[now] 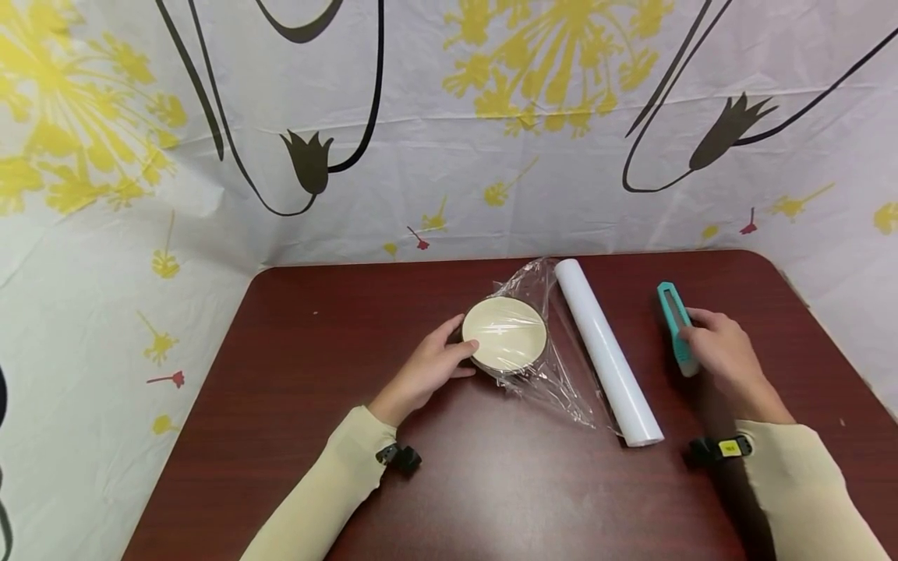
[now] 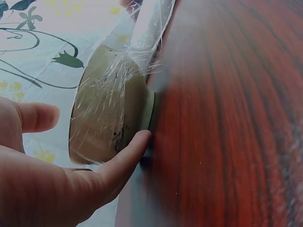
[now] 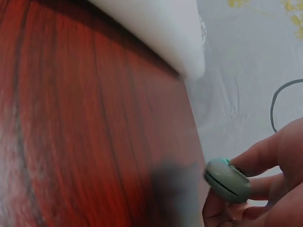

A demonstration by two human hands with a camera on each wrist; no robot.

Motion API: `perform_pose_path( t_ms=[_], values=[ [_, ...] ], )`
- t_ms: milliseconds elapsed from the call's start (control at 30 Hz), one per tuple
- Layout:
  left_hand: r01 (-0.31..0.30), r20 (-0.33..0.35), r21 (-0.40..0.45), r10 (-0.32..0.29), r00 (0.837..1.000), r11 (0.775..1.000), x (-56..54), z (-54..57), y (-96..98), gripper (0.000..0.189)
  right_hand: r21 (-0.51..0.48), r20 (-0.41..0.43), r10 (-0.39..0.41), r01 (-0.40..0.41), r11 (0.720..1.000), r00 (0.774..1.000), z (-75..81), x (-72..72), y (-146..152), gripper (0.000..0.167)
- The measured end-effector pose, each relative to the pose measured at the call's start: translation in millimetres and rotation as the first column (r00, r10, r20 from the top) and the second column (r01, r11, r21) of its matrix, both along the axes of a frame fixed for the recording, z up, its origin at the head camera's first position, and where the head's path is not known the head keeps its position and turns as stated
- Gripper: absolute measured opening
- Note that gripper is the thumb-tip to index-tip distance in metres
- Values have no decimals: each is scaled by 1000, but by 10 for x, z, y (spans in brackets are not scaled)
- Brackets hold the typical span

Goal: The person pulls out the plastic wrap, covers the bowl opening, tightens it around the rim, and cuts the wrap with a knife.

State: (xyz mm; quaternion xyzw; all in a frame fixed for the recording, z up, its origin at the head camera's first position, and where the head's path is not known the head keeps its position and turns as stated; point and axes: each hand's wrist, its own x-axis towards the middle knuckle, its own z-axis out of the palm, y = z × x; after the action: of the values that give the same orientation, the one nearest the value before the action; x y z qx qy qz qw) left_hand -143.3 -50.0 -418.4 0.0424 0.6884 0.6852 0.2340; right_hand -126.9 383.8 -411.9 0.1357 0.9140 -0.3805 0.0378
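A cream bowl [image 1: 503,335] with clear plastic film [image 1: 554,386] stretched over it stands on the table. My left hand [image 1: 429,365] is at its left side, fingers spread about the wall. In the left wrist view, one extended finger [image 2: 124,163] reaches the foot of the bowl [image 2: 111,109], while the digit above stays apart from the wall. Over to the right, my right hand [image 1: 726,351] grips a teal box cutter [image 1: 675,323] between thumb and fingers. No blade shows. The right wrist view catches the rounded end of the cutter [image 3: 227,182].
A long white roll of film [image 1: 609,354] lies aslant between the bowl and the box cutter, its film running to the bowl. The dark red wooden table [image 1: 330,335] meets a patterned white sheet [image 1: 421,179] behind and at the sides.
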Motion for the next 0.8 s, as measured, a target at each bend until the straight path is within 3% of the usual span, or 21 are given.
perform_pose_path(
  t_ms=[533,800],
  values=[
    [0,-8,17,0,1000,1000,6,-19,-4,74,157,-5,75,-73,985,997,-85,14,106,57],
    [-5,-9,36,5,1000,999,9,-23,-2,73,224,-12,59,-55,973,998,-87,2,72,55]
  ],
)
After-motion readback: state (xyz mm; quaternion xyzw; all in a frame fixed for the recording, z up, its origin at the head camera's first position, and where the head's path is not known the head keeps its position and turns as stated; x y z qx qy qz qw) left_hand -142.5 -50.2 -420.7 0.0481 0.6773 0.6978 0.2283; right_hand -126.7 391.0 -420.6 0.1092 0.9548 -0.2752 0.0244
